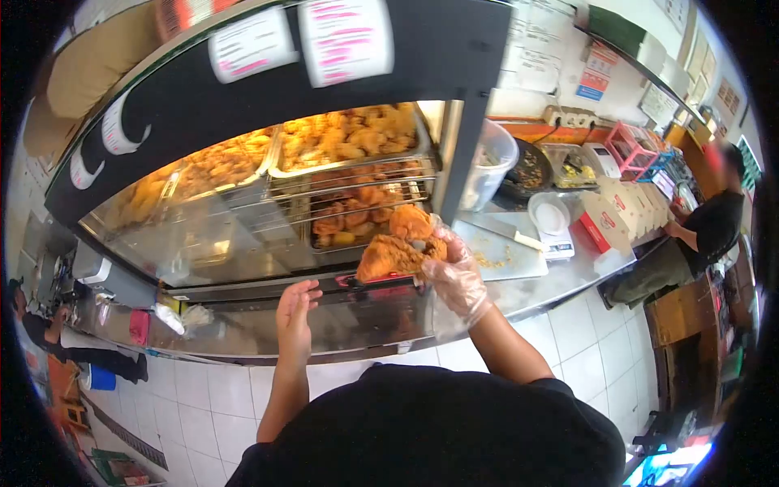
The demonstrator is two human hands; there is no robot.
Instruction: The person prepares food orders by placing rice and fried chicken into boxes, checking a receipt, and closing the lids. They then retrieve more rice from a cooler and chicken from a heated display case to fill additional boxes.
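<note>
Pieces of fried chicken (389, 258) are held up in front of the lit display cabinet by my right hand (461, 280), which wears a clear plastic glove. Its fingers are closed around the right side of the chicken. My left hand (297, 312) is bare and raised to the left of the chicken, fingers apart, with nothing in it. Behind them the cabinet (464, 154) holds trays of fried chicken (349, 138) above and a wire rack with more pieces (357, 213) below.
Right of the cabinet are a cutting board (507, 258) with a knife (503, 230), a scale (557, 243), a white bucket (491, 166), a pan (527, 169) and cardboard boxes (625, 211). One person (710, 227) stands far right, another (49, 329) far left.
</note>
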